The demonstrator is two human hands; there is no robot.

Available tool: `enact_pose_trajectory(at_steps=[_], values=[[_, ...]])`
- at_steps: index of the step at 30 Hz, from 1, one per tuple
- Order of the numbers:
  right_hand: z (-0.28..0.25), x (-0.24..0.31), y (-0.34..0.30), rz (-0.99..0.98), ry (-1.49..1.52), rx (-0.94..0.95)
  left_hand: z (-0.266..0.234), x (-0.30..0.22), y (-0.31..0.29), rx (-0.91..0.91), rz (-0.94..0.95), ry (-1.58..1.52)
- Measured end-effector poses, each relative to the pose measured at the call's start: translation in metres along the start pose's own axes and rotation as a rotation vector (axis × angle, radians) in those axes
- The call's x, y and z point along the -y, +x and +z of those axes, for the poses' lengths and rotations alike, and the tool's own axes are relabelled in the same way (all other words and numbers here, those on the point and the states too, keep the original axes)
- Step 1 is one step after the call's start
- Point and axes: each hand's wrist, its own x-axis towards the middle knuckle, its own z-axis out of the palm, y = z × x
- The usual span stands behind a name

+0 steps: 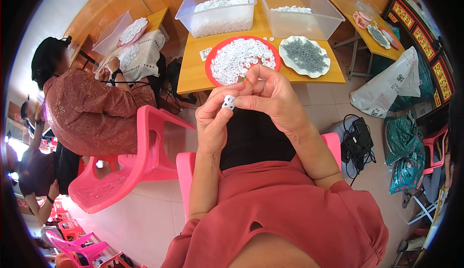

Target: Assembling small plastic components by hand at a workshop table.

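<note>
My left hand (212, 123) pinches a small white plastic piece with dark holes (228, 102) between thumb and fingers, in front of my lap. My right hand (275, 96) meets it from the other side, with its thumb against the piece and its other fingers curled; whatever sits behind them is hidden. Just beyond my hands, a red round tray (209, 71) holds a heap of similar white pieces (237, 57). To its right, a white scalloped plate (286, 71) carries many small grey parts (305, 55).
Two clear plastic bins (215, 19) (299, 23) with white pieces stand at the back of the wooden table (193, 81). On the left, a co-worker (92, 103) sits near a pink chair (140, 156). A white sack (386, 84) and black cables (357, 142) lie on the right.
</note>
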Motion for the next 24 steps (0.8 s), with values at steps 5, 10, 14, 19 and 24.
enact_pose_trajectory(at_steps=[5,10,14,19,24], values=[[-0.003,-0.001,0.002,0.033,0.016,-0.018,0.004,0.001,0.000,-0.045,0.024,0.048],[-0.002,-0.004,0.002,0.040,-0.015,-0.028,0.001,0.003,-0.001,-0.055,0.031,0.065],[-0.010,-0.010,0.005,0.037,-0.080,0.009,0.001,0.007,0.000,-0.051,0.046,-0.034],[-0.012,-0.009,0.007,0.132,-0.272,0.073,0.001,0.012,0.000,-0.172,-0.002,-0.060],[-0.016,-0.020,0.007,0.103,-0.282,0.077,0.001,0.013,-0.005,-0.146,-0.045,-0.027]])
